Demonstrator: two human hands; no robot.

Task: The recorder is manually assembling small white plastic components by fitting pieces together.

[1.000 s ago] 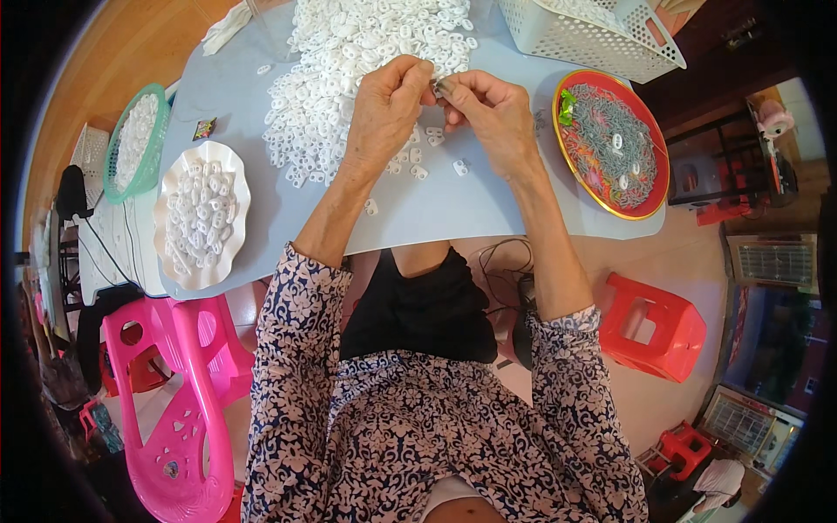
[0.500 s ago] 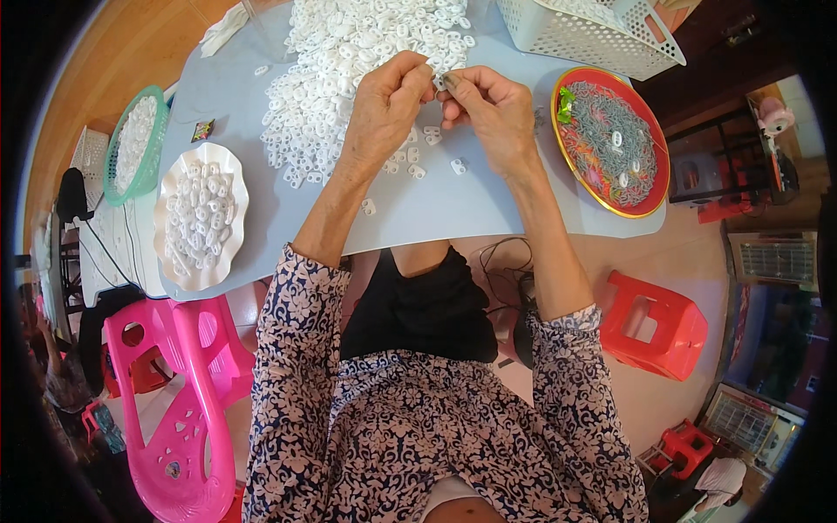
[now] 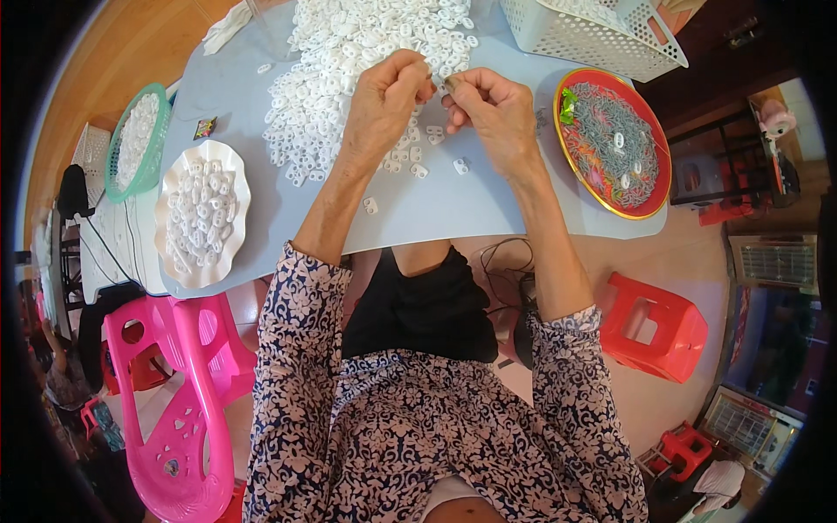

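Note:
Over the near side of a heap of small white oval plastic pieces with two holes [image 3: 323, 113], both my hands are raised close together with a narrow gap between them. My left hand [image 3: 390, 100] is closed, its thumb and fingertips pressed together; whatever they hold is hidden. My right hand [image 3: 495, 109] pinches a small white plastic piece between thumb and forefinger, mostly covered by the fingers. Several loose pieces [image 3: 418, 172] lie on the grey tabletop [image 3: 418, 218] below my hands. To the right, a red gold-rimmed plate [image 3: 660, 187] holds many thin grey pieces and a few white ones.
At the left, a white scalloped dish [image 3: 166, 231] and a green basket [image 3: 163, 131] contain white pieces. A perforated white basket [image 3: 567, 45] stands at the back right. A pink chair [image 3: 205, 401] and a red stool [image 3: 654, 327] flank me. A small wrapper [image 3: 205, 128] lies on the table.
My hands have drawn slightly apart, the left moving a little left. The white piece seen between them is now at my right fingertips.

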